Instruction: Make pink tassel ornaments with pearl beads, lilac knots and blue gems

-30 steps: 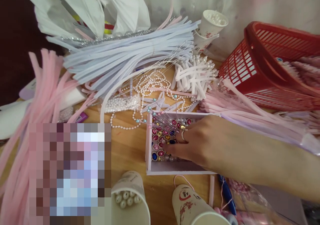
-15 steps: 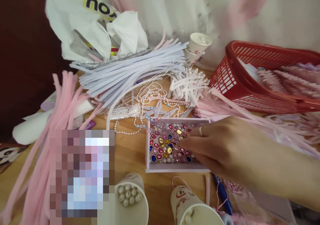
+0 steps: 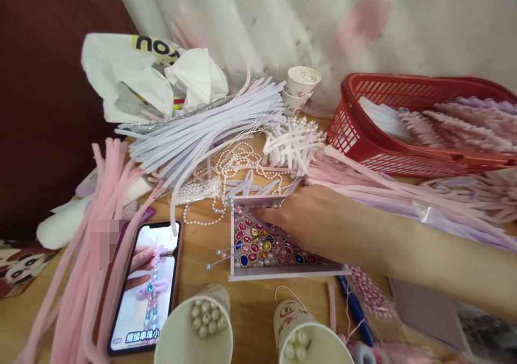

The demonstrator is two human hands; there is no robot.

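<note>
My right hand [image 3: 309, 218] reaches into a shallow white box [image 3: 291, 272] from the right. Its index finger stretches out near the box's back left corner; the other fingertips are hidden, and nothing held shows. Inside lie pink, blue and gold oval gems [image 3: 258, 240] mixed with white pearls. Thin wires with small blue and pink beads [image 3: 220, 253] stick out over the box's left edge. My left hand is out of view.
A phone [image 3: 147, 288] shows a beading video. Two paper cups [image 3: 232, 326] with pearls stand in front. Pink stems [image 3: 107, 191], pale stems [image 3: 202, 127], pearl strings [image 3: 202, 222] and a red basket [image 3: 343, 121] surround the box. A blue pen [image 3: 357, 310] lies right.
My right hand has moved left and farther back inside the box. The beaded wires have shifted, and some now jut out past the left edge. The view has shifted slightly.
</note>
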